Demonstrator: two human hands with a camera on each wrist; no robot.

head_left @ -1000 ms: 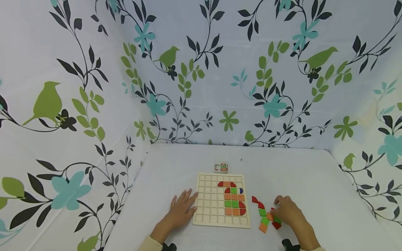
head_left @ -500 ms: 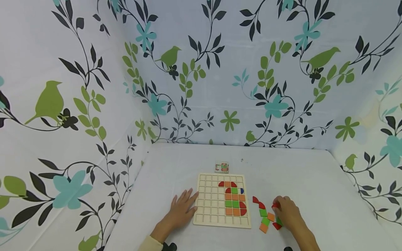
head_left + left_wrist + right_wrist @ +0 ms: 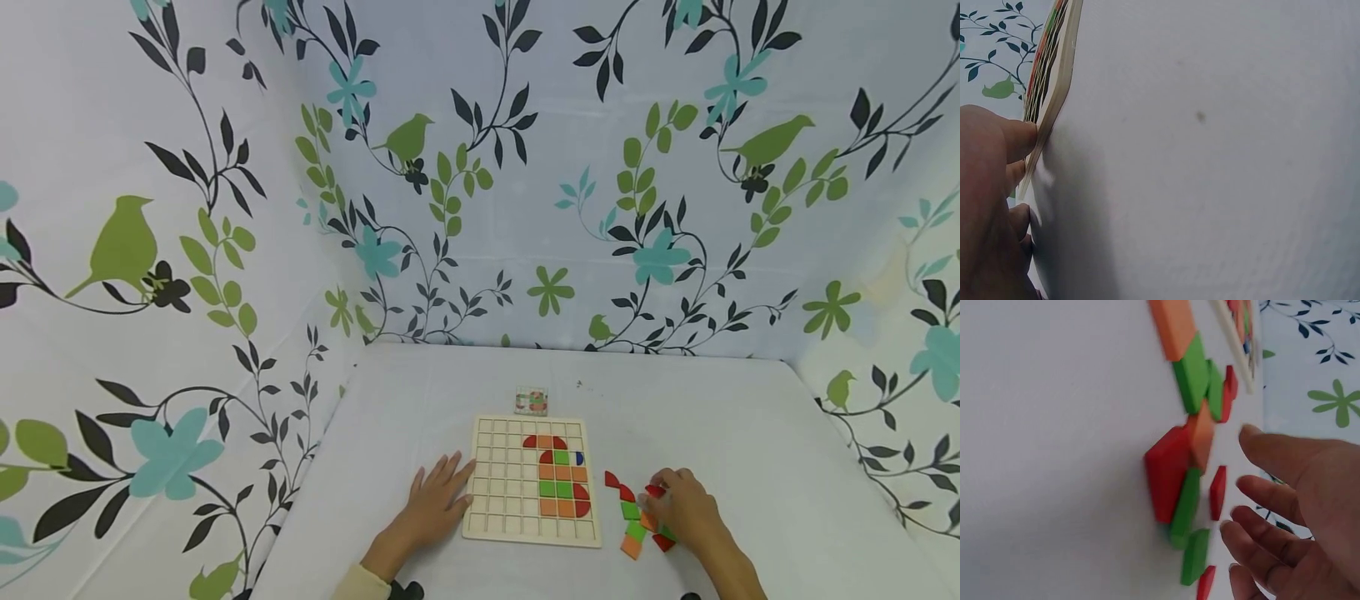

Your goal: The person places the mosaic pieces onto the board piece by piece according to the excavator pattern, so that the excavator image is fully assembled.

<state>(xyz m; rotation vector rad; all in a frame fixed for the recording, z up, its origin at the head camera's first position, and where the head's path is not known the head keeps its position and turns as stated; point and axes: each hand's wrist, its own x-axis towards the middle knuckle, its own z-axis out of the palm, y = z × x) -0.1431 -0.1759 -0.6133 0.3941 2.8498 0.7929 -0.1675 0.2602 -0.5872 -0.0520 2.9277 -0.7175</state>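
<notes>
My left hand (image 3: 431, 507) rests on the table with its fingers spread, fingertips touching the left edge of the pale wooden grid board (image 3: 501, 533). In the left wrist view, the thumb and fingers lie along the board's side (image 3: 1060, 94). My right hand (image 3: 692, 510) hovers over the loose pieces right of the board, fingers loosely bent. Below its fingertips lies a red piece (image 3: 654, 492). In the right wrist view nothing sits between thumb and fingers; a red piece (image 3: 1217, 492) lies on the table just beyond them. Other green pieces (image 3: 1192, 372) and an orange piece (image 3: 1200, 437) lie close by.
Red, orange and green pieces fill part of the board's right side, with a blue half-round piece (image 3: 579, 458) among them. A small picture card (image 3: 532, 401) lies behind the board. A patterned curtain (image 3: 465, 167) encloses the white table (image 3: 750, 433).
My right hand has shifted slightly among the loose pieces, and the red piece near its fingertips shows more fully than a second ago. The left hand stays at the board's edge.
</notes>
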